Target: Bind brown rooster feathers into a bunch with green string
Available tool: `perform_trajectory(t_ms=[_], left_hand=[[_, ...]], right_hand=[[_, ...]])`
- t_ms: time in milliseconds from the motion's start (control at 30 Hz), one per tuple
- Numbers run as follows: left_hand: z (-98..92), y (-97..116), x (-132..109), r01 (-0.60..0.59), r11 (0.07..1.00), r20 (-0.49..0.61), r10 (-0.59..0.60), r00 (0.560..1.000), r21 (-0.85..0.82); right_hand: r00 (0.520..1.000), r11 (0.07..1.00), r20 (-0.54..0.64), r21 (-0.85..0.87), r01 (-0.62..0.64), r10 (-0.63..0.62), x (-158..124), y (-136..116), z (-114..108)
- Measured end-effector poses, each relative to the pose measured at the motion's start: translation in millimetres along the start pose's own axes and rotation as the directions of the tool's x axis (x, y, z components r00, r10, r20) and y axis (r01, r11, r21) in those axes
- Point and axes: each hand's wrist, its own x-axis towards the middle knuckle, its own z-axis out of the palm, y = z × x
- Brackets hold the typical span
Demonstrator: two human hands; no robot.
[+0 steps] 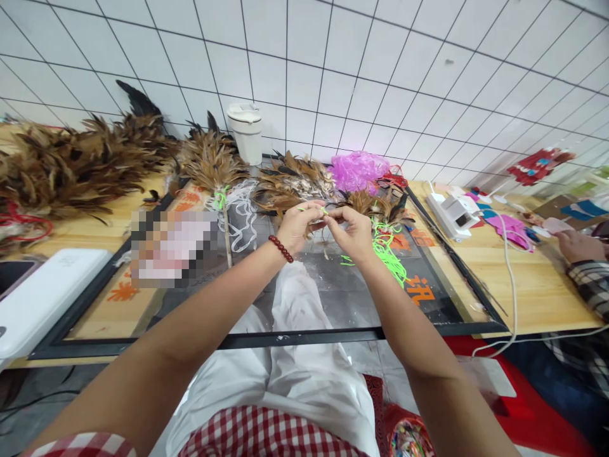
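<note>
My left hand [299, 227], with a dark red bead bracelet [281, 249] on its wrist, is closed in a pinch above the glass panel. Close against it, my right hand [352, 230] also pinches. A short piece of bright green cord [324, 211] runs between the fingertips of both hands. Brownish feather bits show just under the fingers; whether they are tied to the cord I cannot tell. Right of my right hand lies a tangle of green cord [391, 259]. Brown feathers [295, 181] are heaped right behind the hands.
A black-framed glass panel [447, 329] covers the middle of the wooden table. A feather duster [214, 158], white cup [246, 133], pink plastic bag [359, 170] and white cord lie behind. A white power bank [57, 298] sits left; a socket strip [454, 212] and another person's hand [578, 244] are right.
</note>
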Motion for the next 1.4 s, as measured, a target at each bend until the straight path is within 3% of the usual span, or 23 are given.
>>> perform_trajectory(t_ms=[100,200,267,433,567,667,1133,1267,1400], left_hand=[[-1.7,-1,2,-0.198,0.945,-0.027,0.213,0.977,0.261],[-3.4,-1,2,-0.404,0.746,0.007,0.472,0.882,0.53],[-3.8,-1,1,-0.452,0.66,0.035,0.542,0.839,0.6],[-4.1,-1,-3,-0.439,0.689,0.064,0.497,0.865,0.577],[-4.6,-1,-4,-0.456,0.67,0.078,0.513,0.855,0.586],[-5.2,-1,-4,-0.478,0.634,0.106,0.532,0.84,0.608],[-12.9,-4,-1,-0.57,0.442,0.228,0.615,0.755,0.692],[-16.0,-5,1,-0.618,0.356,0.304,0.635,0.71,0.701],[-16.7,-6,3,-0.683,0.313,0.372,0.654,0.659,0.66]], right_hand=[[0.999,0.999,-0.029,-0.051,0.011,-0.012,-2,-1,5],[0.999,0.997,-0.04,-0.065,0.033,-0.035,-4,-2,9],[0.999,0.998,-0.029,-0.047,0.042,-0.043,-5,-4,10],[1.0,0.998,0.027,0.064,0.008,-0.01,-5,-8,10],[0.984,0.973,-0.056,0.171,-0.158,0.169,-3,-4,14],[0.964,0.941,-0.11,0.268,-0.207,0.243,0,1,17],[0.945,0.842,0.048,0.441,-0.311,0.324,3,-3,15],[0.919,0.776,0.118,0.502,-0.381,0.375,5,5,16],[0.929,0.799,0.108,0.482,-0.36,0.354,5,11,14]])
